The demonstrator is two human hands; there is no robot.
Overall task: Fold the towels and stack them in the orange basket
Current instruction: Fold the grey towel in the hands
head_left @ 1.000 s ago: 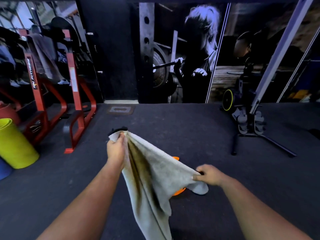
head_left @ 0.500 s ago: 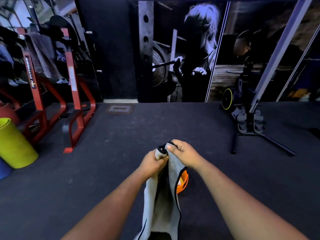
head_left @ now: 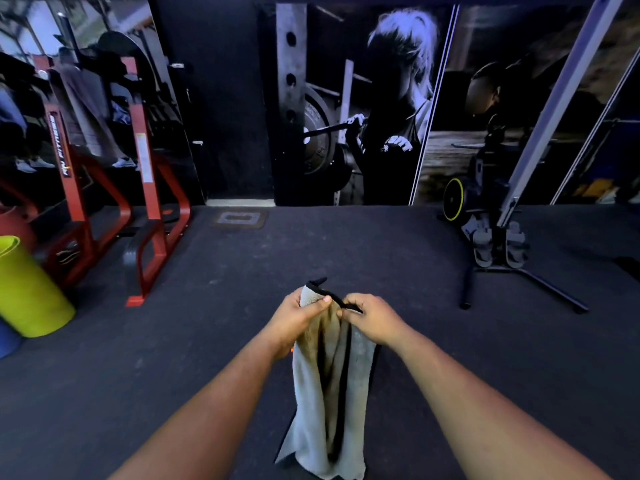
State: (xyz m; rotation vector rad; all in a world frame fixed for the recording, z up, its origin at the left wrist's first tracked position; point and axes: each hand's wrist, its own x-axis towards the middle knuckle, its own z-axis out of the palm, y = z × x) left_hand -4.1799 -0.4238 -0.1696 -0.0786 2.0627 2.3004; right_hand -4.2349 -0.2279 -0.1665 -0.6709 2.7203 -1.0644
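A grey towel with a black trim hangs folded lengthwise in front of me, its lower end near the bottom of the view. My left hand grips its upper left corner, thumb on top. My right hand pinches the black-edged upper corner just to the right. The two hands are almost touching. The orange basket is nearly all hidden behind the towel and my left wrist; only a small orange sliver shows.
Dark rubber gym floor stretches ahead. A red steel rack stands at the left, with a yellow-green cylinder beside it. A black machine with a floor stand is at the right. A mural wall closes the back.
My right hand brought its corner up to the left hand, doubling the spread towel. Both hands then drifted slightly right, and the basket went out of sight behind the towel.
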